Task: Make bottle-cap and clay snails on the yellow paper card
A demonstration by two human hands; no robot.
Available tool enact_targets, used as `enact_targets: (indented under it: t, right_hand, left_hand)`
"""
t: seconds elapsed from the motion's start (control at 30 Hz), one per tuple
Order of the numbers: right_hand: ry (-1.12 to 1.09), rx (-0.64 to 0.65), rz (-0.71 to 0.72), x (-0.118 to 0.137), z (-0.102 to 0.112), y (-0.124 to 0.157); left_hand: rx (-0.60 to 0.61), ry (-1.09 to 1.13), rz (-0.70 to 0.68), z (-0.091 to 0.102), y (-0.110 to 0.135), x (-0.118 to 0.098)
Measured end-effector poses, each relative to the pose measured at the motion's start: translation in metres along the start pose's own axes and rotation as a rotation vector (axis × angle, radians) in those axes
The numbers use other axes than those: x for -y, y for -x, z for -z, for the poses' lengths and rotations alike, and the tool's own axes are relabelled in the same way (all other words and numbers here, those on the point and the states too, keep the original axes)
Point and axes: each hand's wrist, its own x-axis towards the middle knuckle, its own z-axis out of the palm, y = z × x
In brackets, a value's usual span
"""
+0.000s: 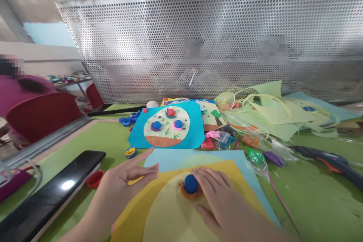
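Note:
A snail shape with a round blue cap (191, 184) as its shell and a brown clay body (190, 195) lies on a pale yellow paper circle (164, 215). My right hand (217, 193) rests just right of it, fingers stretched out flat, fingertips beside or touching the cap's edge. Over the left side of the yellow sheet (133, 206), my left hand (124, 176) hovers with fingers apart and nothing in them. Under the yellow sheet is a light blue sheet (170, 155).
Behind stands a finished-looking snail picture (136, 136) on blue card. Left are a black phone-like device (56, 193), a red cap (95, 179) and a yellow-blue cap (131, 152). Right are bagged clay (256, 157), a pink stick (283, 202), a glue gun (329, 160) and paper scraps (272, 109).

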Motion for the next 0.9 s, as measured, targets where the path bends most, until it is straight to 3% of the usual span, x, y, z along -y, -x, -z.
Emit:
enact_targets:
  t: [0.37, 0.6, 0.9]
  right_hand:
    - [-0.005, 0.047, -0.006, 0.001, 0.001, -0.002]
    - [0.008, 0.015, 0.081, 0.011, 0.013, -0.003]
    - [0.120, -0.082, 0.165, 0.026, -0.004, -0.016]
  left_hand:
    - [-0.013, -0.152, -0.117, 0.005, -0.011, 0.017]
    - [0.067, 0.015, 0.001, -0.001, -0.005, 0.006]
    - [0.177, 0.041, -0.095, -0.009, 0.001, 0.000]
